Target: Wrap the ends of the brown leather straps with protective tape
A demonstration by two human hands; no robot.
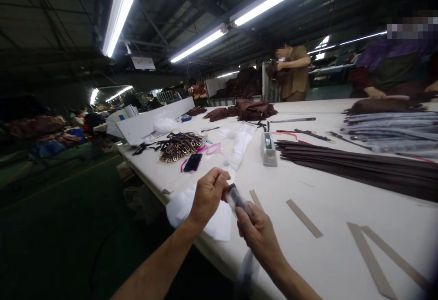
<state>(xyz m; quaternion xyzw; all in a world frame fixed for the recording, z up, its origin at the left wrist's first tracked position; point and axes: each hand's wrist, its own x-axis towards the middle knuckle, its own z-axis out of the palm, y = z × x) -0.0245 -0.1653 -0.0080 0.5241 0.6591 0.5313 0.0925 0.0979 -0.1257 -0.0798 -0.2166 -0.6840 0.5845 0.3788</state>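
My right hand is closed around a dark strap bundle wrapped in clear plastic, over the table's near edge. At its upper end my left hand has its fingers pinched together, touching or very near the bundle's dark tip; what lies between those fingers is too small to tell. White wrapping sheets lie on the table beneath my left hand. Just beyond my hands, a grey tape dispenser stands on the white table.
Dark straps with gold buckles and a phone lie left. Long dark strips fill the right side, with cardboard strips nearer. A person stands behind; another person's hand rests at the right.
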